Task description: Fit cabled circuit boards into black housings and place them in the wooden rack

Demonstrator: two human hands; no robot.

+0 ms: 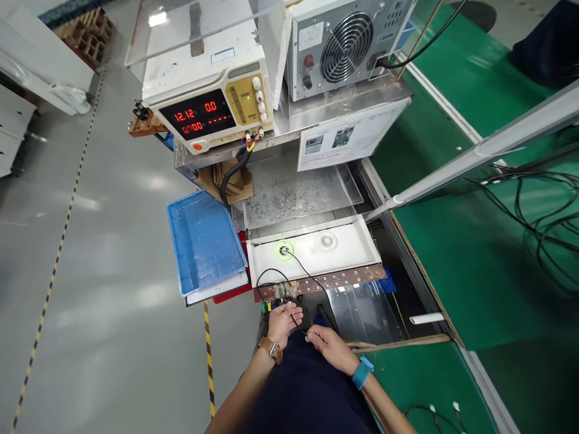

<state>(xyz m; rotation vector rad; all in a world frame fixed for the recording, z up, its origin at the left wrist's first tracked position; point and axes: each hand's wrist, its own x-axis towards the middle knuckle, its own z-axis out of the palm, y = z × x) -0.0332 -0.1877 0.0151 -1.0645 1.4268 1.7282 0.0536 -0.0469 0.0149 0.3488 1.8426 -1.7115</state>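
My left hand (283, 322) is turned palm up near the bench's front edge, its fingers loosely stretched out. A thin black cable (299, 327) runs across its fingertips. To the right, my right hand (332, 346) pinches that cable between thumb and finger. Just beyond the hands, a brown perforated strip (335, 279) edges a white tray (312, 263). Small metal clips (281, 291) sit on the strip above my left hand. In the tray, a small round part (284, 250) with a greenish glow has a black wire leading from it. A pale disc (328, 242) lies beside it.
A power supply (208, 114) with red digits stands on the upper shelf, next to a grey unit with a fan (347, 47). Blue bins (205, 241) sit at the left. A slanted grey pole (479, 147) crosses the right side. Cables (549, 211) lie on the green surface.
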